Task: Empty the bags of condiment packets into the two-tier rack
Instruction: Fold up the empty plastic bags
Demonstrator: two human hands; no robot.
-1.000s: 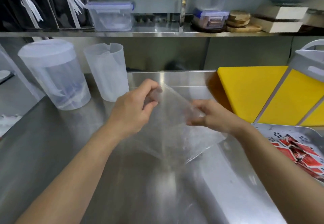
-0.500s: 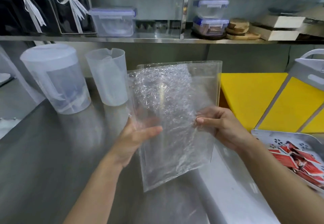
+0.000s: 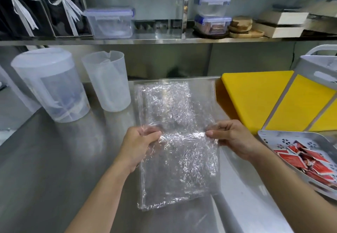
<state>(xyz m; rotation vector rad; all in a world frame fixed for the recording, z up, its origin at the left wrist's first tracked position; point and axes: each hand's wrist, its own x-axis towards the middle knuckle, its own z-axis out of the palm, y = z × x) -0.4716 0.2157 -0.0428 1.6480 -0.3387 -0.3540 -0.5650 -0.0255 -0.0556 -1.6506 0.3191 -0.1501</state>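
Here two hands (image 3: 139, 146) (image 3: 235, 139) pinch one clear bag (image 3: 179, 176).

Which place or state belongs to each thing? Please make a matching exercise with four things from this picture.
Things:
1. plastic bag
2. red packets
3. lidded jug
4. yellow board

Places or states:
A. in the grey tray
B. on the counter, far left
C. pinched by left hand and right hand
D. flat, behind the tray

Pairs: 1-C, 2-A, 3-B, 4-D

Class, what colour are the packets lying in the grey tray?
The packets are mainly red, clearest in the head view.
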